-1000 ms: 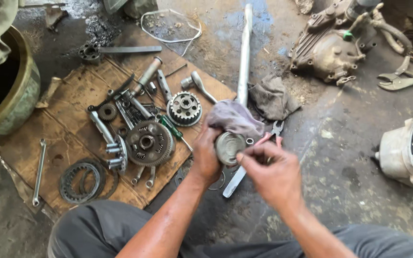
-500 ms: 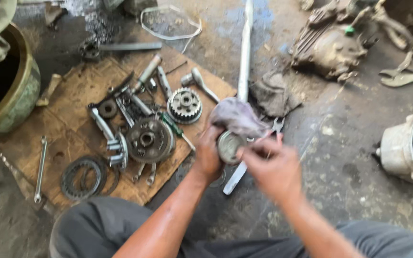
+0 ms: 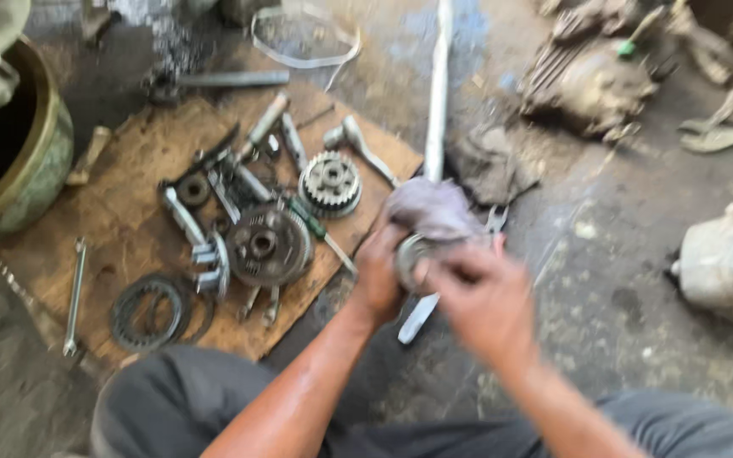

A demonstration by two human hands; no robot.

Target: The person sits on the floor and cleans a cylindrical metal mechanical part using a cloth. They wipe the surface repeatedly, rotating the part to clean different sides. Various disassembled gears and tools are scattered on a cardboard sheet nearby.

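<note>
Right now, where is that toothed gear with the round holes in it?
In the head view the toothed gear lies left of centre on the cardboard sheet, just above the larger clutch gear and left of the hands' purple rag.

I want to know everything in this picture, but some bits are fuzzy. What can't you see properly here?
All in the head view:
- The round metal part: motion blur, and both hands cover most of it.
- The right hand: blurred, so what its fingers pinch cannot be told.
- The left hand: its grip on the part is smeared, with the purple rag draped above.
- The long metal bar: cut off by the top edge.
- The grey casing: cut off by the right edge.
</note>
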